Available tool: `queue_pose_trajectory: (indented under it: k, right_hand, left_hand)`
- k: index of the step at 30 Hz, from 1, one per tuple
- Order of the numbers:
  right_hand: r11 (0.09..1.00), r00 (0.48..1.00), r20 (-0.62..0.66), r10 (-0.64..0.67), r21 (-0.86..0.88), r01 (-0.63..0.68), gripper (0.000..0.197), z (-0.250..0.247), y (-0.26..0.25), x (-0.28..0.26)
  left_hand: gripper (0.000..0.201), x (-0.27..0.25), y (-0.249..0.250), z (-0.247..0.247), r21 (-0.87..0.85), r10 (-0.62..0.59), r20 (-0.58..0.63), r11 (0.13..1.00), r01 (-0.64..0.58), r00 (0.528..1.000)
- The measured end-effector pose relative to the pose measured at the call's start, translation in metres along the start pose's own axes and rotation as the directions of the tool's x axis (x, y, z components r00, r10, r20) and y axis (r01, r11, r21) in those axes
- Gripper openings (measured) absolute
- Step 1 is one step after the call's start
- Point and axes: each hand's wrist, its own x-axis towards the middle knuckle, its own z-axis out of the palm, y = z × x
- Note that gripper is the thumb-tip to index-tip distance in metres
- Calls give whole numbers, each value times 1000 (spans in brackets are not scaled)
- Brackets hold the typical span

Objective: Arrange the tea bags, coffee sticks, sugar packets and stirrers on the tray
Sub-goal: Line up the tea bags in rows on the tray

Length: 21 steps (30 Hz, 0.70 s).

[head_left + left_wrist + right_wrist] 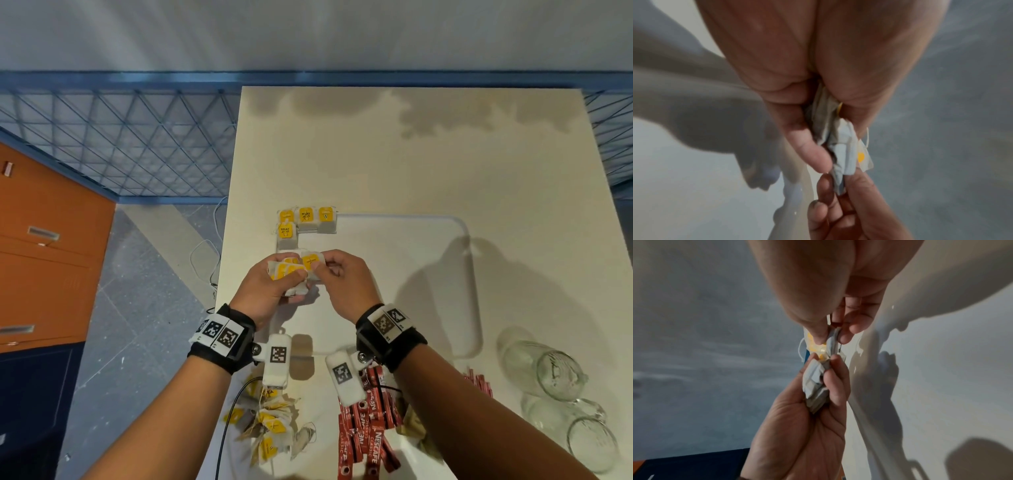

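Over the near left part of the white tray [404, 216], my left hand [291, 274] grips a bundle of tea bags [840, 151] with yellow tags. My right hand [322, 265] pinches one tea bag [313, 261] at the top of that bundle between thumb and fingers. The right wrist view shows this pinch on the tea bag [831, 341], with the bundle [813, 386] below it in the left palm. Several tea bags [306, 216] lie flat in the tray's far left corner, three in a row and one under the leftmost.
On the table's near edge lie a loose heap of tea bags [270, 421], red coffee sticks [366, 431] and brown packets [416, 428]. Two glass jars [551, 370] lie on their sides at the near right. The table's left edge drops to the floor.
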Motion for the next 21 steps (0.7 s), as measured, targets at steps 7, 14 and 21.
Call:
queue_pose_trajectory:
  k: [7,14,21]
  right_hand:
    - [988,998,-55,-29,-153,20,15,-4,-8,35]
    - [906,999,-18,-50,-422,37,19,7,-17,59]
    - [891,995,-59,-82,-453,46,8,15,-15,71]
  left_hand:
    - [20,-2,5,-2,-24,-34,-93,999,32,995]
    - [22,-7,9,-6,-158,-82,-34,985,76,996]
    - [41,-6,11,-12,-238,-110,-40,966,98,993]
